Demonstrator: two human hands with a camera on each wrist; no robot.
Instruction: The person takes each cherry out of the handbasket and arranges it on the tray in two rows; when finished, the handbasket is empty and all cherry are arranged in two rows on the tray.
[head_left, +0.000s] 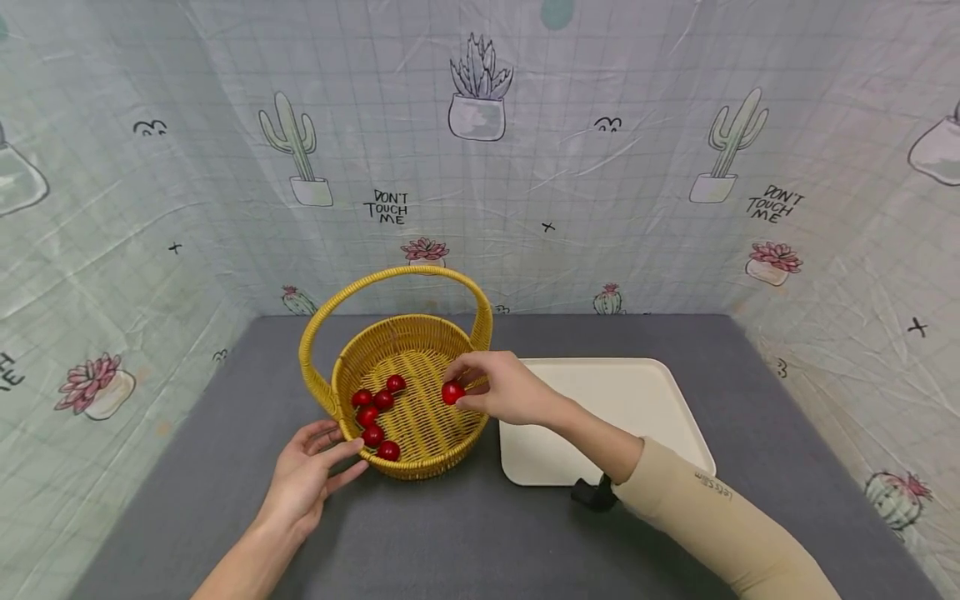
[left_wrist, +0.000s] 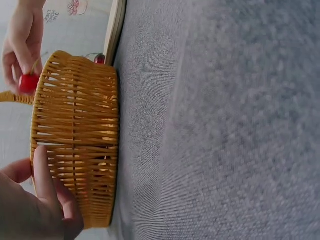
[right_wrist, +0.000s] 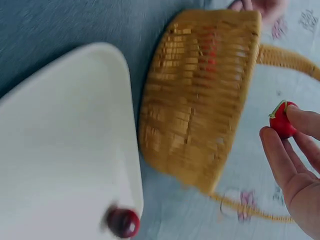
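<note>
My right hand (head_left: 517,390) pinches a red cherry (head_left: 452,392) between thumb and fingers, over the right side of a yellow wicker basket (head_left: 427,472). Its green stem shows in the right wrist view. Several more cherries (head_left: 383,400) lie in the left part of the basket. At the front left, my left hand (head_left: 303,475) holds the basket's rim, with fingers against the woven outer wall (left_wrist: 75,125). Another dark red cherry (right_wrist: 123,222) rests on the white tray (right_wrist: 65,145); the right hand and forearm hide it in the head view.
The cream-white tray (head_left: 622,400) lies just right of the basket on a grey cloth-covered table (head_left: 480,542). A tall arched handle (head_left: 397,273) rises over the basket. Patterned curtains (head_left: 555,167) enclose the back and sides. A black object (head_left: 595,494) sits under the right forearm.
</note>
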